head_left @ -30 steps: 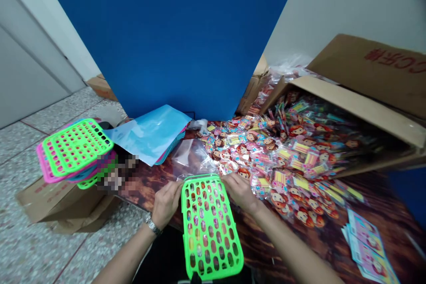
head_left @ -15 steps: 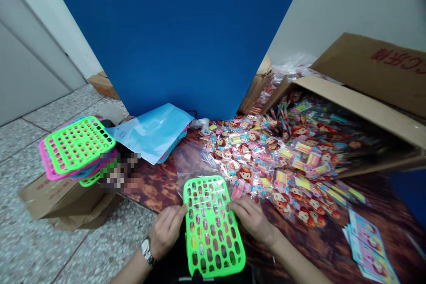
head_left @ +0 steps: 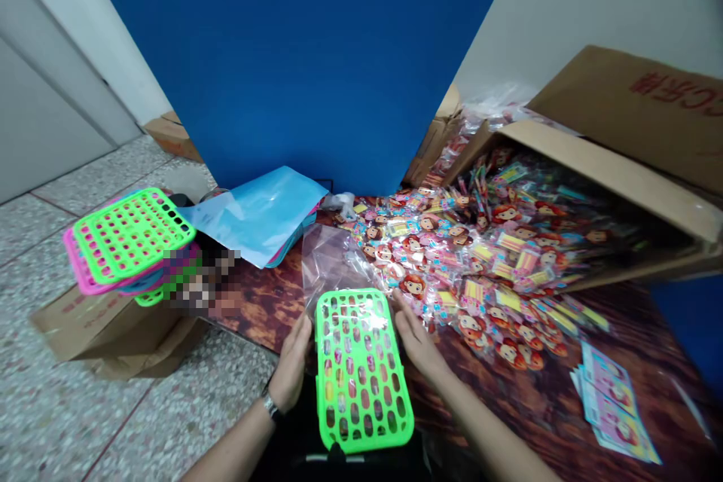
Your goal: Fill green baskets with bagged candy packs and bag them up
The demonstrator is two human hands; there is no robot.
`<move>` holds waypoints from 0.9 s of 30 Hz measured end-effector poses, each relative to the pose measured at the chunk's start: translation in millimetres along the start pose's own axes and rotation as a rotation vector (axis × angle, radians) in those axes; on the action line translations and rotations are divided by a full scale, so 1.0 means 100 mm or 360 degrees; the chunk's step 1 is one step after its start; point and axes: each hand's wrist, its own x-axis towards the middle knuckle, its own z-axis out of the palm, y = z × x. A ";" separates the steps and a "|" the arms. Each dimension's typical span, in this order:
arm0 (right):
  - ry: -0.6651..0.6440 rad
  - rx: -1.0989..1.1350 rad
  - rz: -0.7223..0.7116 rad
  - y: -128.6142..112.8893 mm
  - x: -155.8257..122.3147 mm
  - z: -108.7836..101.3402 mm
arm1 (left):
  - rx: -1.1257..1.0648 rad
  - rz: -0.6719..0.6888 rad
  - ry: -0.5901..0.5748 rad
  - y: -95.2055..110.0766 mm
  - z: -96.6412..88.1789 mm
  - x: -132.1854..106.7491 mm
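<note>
A bright green perforated plastic tray [head_left: 360, 369] lies at the near edge of the dark wood-patterned table [head_left: 265, 309], with small colourful packets showing through its holes. My left hand [head_left: 292, 369] presses flat against its left edge, fingers straight. My right hand [head_left: 416, 339] lies along its right edge, fingers extended. A clear plastic bag [head_left: 330, 263] reaches from the tray's far end, part of it over the tray's top.
A heap of cartoon-face packets [head_left: 480, 271] spills from a tipped cardboard box [head_left: 615, 166] on the right. Blue plastic sheets [head_left: 260, 215] lie at left, printed cards [head_left: 613, 399] at right. Stacked green and pink trays [head_left: 127, 237] rest on a floor box. A blue panel [head_left: 299, 53] stands behind.
Both hands slid back along the tray's sides from its far end and flattened against its edges. The clear bag now lies over the tray's far end.
</note>
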 end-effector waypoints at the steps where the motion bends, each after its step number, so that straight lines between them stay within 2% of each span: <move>1: -0.0057 0.0026 0.0071 -0.01 0.03 0.05 | -0.0118 -0.0062 -0.0100 0.03 0.05 0.01; 3: -0.0167 0.0071 0.0166 -0.05 0.05 0.12 | -0.0299 -0.0177 -0.0181 0.07 0.14 0.00; 5: -0.0212 0.0128 0.0194 -0.09 0.00 0.14 | -0.0392 -0.0221 -0.0155 0.05 0.17 -0.05; 9: -0.0279 0.0191 0.0136 -0.14 -0.15 0.13 | -0.0455 -0.0188 -0.0067 -0.06 0.15 -0.14; 13: -0.0403 0.0302 0.0212 -0.13 -0.27 0.12 | -0.0463 -0.0249 -0.0058 -0.13 0.10 -0.19; 16: -0.0506 0.0335 0.0221 -0.12 -0.34 0.11 | -0.0573 -0.0300 -0.0111 -0.14 0.06 -0.24; 20: -0.0642 0.0176 0.0190 -0.13 -0.41 0.05 | -0.0641 -0.0373 -0.0212 -0.15 0.01 -0.35; 27: -0.0694 -0.0031 0.0257 -0.15 -0.63 -0.06 | -0.0549 -0.0349 -0.0455 -0.08 -0.07 -0.50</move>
